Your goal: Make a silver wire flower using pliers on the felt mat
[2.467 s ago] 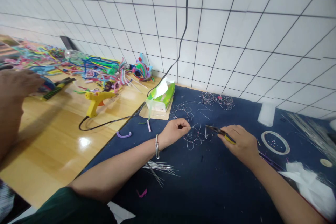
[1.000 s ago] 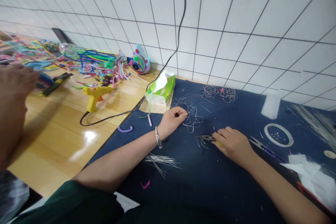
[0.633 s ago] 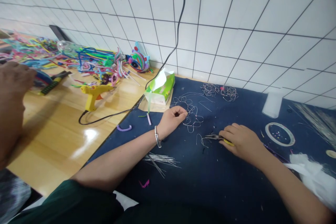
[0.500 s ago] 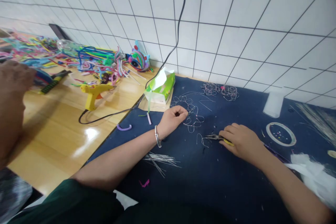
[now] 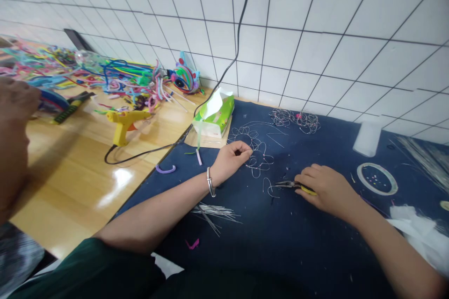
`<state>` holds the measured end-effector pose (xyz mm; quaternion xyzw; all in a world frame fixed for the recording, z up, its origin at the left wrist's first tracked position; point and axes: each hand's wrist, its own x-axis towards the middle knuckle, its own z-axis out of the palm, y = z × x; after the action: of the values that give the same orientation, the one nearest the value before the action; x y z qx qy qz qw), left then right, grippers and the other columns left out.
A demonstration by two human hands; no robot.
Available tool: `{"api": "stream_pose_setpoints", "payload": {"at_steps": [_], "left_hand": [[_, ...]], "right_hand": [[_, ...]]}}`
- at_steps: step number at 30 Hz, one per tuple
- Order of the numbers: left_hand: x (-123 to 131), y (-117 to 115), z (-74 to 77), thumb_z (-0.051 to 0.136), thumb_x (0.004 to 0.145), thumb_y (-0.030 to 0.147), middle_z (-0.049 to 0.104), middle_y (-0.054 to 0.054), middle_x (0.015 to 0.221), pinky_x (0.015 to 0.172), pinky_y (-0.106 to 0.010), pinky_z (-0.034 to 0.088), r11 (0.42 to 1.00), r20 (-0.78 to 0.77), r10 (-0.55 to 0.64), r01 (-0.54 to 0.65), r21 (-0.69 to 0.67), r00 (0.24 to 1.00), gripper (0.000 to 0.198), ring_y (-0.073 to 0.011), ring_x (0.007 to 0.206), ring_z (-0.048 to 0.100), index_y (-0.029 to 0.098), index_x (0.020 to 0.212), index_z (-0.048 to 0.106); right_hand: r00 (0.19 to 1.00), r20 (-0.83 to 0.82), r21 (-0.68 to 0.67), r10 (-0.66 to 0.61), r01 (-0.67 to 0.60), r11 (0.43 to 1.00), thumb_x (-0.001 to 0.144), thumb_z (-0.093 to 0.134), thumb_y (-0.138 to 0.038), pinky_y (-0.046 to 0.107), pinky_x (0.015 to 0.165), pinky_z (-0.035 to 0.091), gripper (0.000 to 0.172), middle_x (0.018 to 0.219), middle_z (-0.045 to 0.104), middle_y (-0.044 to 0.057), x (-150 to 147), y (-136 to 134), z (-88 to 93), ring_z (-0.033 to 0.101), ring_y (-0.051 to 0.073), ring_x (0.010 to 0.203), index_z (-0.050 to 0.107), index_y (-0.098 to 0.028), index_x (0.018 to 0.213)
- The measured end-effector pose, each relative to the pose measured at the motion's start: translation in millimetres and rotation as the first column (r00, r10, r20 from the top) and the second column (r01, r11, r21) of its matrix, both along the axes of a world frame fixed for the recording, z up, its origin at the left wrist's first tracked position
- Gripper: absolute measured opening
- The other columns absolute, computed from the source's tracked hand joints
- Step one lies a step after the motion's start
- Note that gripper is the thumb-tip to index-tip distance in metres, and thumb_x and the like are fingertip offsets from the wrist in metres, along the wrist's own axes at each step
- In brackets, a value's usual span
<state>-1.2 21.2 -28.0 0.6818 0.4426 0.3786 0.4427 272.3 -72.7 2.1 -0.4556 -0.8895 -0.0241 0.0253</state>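
Observation:
My left hand [image 5: 233, 158] pinches thumb and fingers together at the edge of a looped wire piece [image 5: 260, 161] with petal-like curves. Another ring of wire loops [image 5: 245, 135] lies just behind that hand. Wrapped in my right hand [image 5: 322, 189] are yellow-handled pliers [image 5: 286, 184], their jaws pointing left. Close to the plier tips sits a small bent wire [image 5: 269, 188]; whether the jaws grip it I cannot tell. A bundle of straight wires [image 5: 219, 214] rests below my left wrist.
A green tissue pack [image 5: 215, 114] stands near the wall. On the left are a yellow glue gun [image 5: 121, 126], coloured pipe cleaners [image 5: 115, 77] and another person's hand [image 5: 16, 103]. Rightward lie a round dish of beads [image 5: 377, 179], white tissue [image 5: 416, 229] and wire tangles [image 5: 307, 122].
The pliers and my right hand have shifted very slightly to the right. My left hand keeps almost the same place. The other person's hand at the left has moved a little further left.

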Motion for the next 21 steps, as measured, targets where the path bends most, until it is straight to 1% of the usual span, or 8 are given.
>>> {"api": "stream_pose_setpoints", "payload": {"at_steps": [3,7,10,13,15,17,19,21], "left_hand": [[0,0,-0.3,0.056,0.078,0.031,0.053,0.001,0.066,0.055,-0.021,0.037,1.0,-0.006,0.0,0.0,0.002,1.0,0.016,-0.0084,0.058,0.045,0.015,0.076,0.059],[0,0,-0.2,0.056,0.078,0.031,0.053,0.0,0.066,0.055,-0.021,0.037,1.0,-0.007,-0.004,0.004,0.007,1.0,0.016,-0.0086,0.058,0.045,0.016,0.076,0.059],[0,-1,-0.1,0.056,0.078,0.031,0.053,0.0,0.066,0.055,-0.021,0.037,1.0,-0.002,-0.009,0.009,0.011,1.0,0.016,-0.0086,0.059,0.045,0.015,0.076,0.059],[0,-1,-0.6,0.055,0.078,0.031,0.053,0.0,0.066,0.055,-0.021,0.037,1.0,0.002,-0.015,0.015,0.012,1.0,0.017,-0.0086,0.059,0.045,0.015,0.077,0.059],[0,0,-1.2,0.055,0.078,0.031,0.053,0.0,0.067,0.056,-0.021,0.037,1.0,-0.001,-0.017,0.017,0.016,1.0,0.017,-0.0087,0.06,0.045,0.015,0.077,0.059],[0,0,-1.8,0.055,0.078,0.031,0.053,0.001,0.067,0.057,-0.021,0.038,1.0,-0.004,-0.021,0.021,0.02,1.0,0.016,-0.0086,0.06,0.045,0.015,0.077,0.059],[0,0,-1.9,0.055,0.079,0.03,0.053,0.001,0.067,0.057,-0.021,0.038,0.999,-0.003,-0.024,0.024,0.025,1.0,0.016,-0.0084,0.06,0.045,0.015,0.076,0.058],[0,-1,-1.7,0.055,0.079,0.03,0.053,0.001,0.067,0.057,-0.021,0.038,0.999,-0.003,-0.026,0.026,0.03,1.0,0.015,-0.0084,0.06,0.045,0.015,0.076,0.058]], "right_hand": [[1.0,0.028,0.022,0.012,-0.012,1.0,0.081,0.051,-0.033,0.029,0.065,0.033,0.015,0.081,0.058,0.003,-3,-2,-0.8,0.049,0.016,0.077,0.059,-0.023,0.09],[0.997,0.072,0.065,0.007,-0.011,0.998,0.082,0.05,-0.03,0.027,0.061,0.032,0.015,0.079,0.059,0.002,-3,-4,1.0,0.049,0.016,0.074,0.059,-0.024,0.092],[0.999,0.049,0.075,0.006,-0.01,0.997,0.083,0.049,-0.031,0.027,0.061,0.033,0.016,0.08,0.06,0.002,-2,-4,3.9,0.05,0.015,0.076,0.059,-0.024,0.094],[1.0,-0.004,0.072,-0.028,0.029,0.997,0.084,0.047,-0.035,0.026,0.063,0.036,0.021,0.085,0.06,0.003,-5,-5,5.4,0.052,0.015,0.079,0.059,-0.024,0.097],[0.996,-0.021,0.028,-0.085,0.086,0.996,0.084,0.047,-0.038,0.026,0.064,0.037,0.022,0.086,0.061,0.003,-9,-6,4.7,0.053,0.016,0.08,0.059,-0.024,0.097],[0.986,-0.021,-0.049,-0.164,0.163,0.985,0.083,0.047,-0.04,0.027,0.064,0.039,0.023,0.087,0.061,0.002,-15,-8,3.4,0.054,0.017,0.081,0.059,-0.025,0.096],[0.969,-0.026,-0.135,-0.247,0.242,0.961,0.082,0.047,-0.042,0.027,0.065,0.041,0.024,0.089,0.061,0.002,-19,-9,2.7,0.055,0.017,0.083,0.06,-0.027,0.096],[0.951,-0.039,-0.226,-0.307,0.291,0.93,0.082,0.047,-0.045,0.028,0.065,0.042,0.025,0.091,0.062,0.001,-21,-9,3.6,0.055,0.018,0.085,0.059,-0.028,0.096]]}}
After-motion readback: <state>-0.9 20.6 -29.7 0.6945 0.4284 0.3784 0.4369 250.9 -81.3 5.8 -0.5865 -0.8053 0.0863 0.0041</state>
